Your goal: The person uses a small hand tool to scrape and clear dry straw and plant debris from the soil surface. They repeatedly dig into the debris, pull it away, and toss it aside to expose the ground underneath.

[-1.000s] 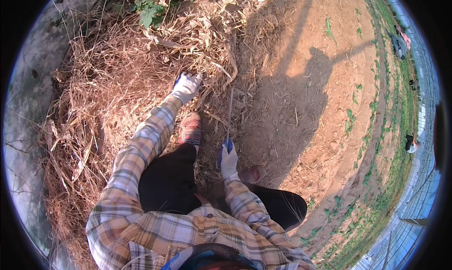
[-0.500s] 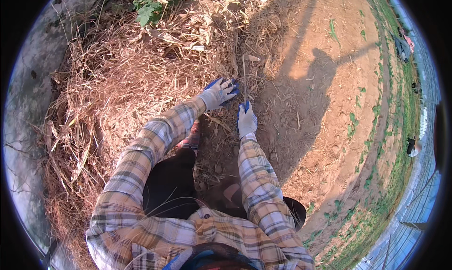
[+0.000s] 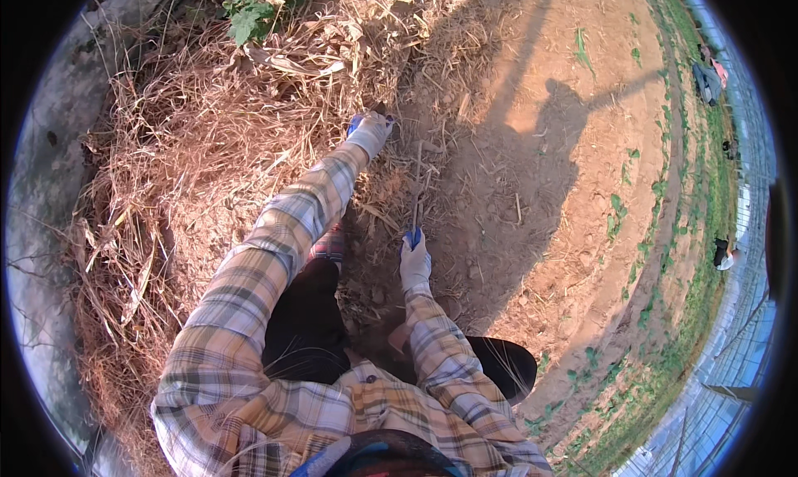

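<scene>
My left hand [image 3: 370,132], in a white glove with blue fingertips, reaches forward into the edge of a heap of dry straw [image 3: 208,161], its fingers closed among the stalks. My right hand [image 3: 413,261], gloved the same way, is nearer my body over bare soil. It grips the lower end of a thin dry stalk [image 3: 416,190] that runs up toward the heap. Both sleeves are yellow and grey plaid. My shoe [image 3: 330,246] shows between the arms.
Green leafy plants [image 3: 249,16] grow behind the heap. Reddish bare soil [image 3: 532,228] carries my shadow [image 3: 557,136]. A strip of green weeds [image 3: 657,311] curves along the right, where another person [image 3: 727,254] crouches. A grey paved strip [image 3: 37,228] borders the left.
The hands were close together at the heap's edge. My right hand has since pulled back toward my body, and my left hand has pushed slightly further into the straw.
</scene>
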Demonstrator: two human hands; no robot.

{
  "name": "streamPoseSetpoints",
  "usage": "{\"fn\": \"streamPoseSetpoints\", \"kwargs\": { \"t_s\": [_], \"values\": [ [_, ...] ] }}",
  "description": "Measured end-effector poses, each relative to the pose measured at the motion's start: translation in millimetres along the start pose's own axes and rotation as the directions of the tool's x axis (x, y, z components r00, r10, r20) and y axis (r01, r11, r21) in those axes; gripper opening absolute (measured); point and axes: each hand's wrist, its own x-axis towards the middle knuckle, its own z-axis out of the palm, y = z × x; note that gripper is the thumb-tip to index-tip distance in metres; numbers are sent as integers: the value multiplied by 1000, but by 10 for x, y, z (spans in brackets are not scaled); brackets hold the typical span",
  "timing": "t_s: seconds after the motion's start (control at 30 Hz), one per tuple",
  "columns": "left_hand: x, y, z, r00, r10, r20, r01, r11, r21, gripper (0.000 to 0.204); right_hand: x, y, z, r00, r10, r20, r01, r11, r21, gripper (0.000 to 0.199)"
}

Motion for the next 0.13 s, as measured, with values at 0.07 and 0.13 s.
{"fn": "streamPoseSetpoints", "kwargs": {
  "t_s": [0.07, 0.13],
  "values": [
    [8, -3, 21, 1000, -10, -2, 10, 994, -106, 54, -84, 35, 42, 999, -24, -27, 25, 999, 26, 46],
    [62, -36, 29, 1000, -26, 17, 29, 976, -216, 51, -91, 25, 70, 998, -40, -41, 42, 998, 39, 47]
  ]
}}
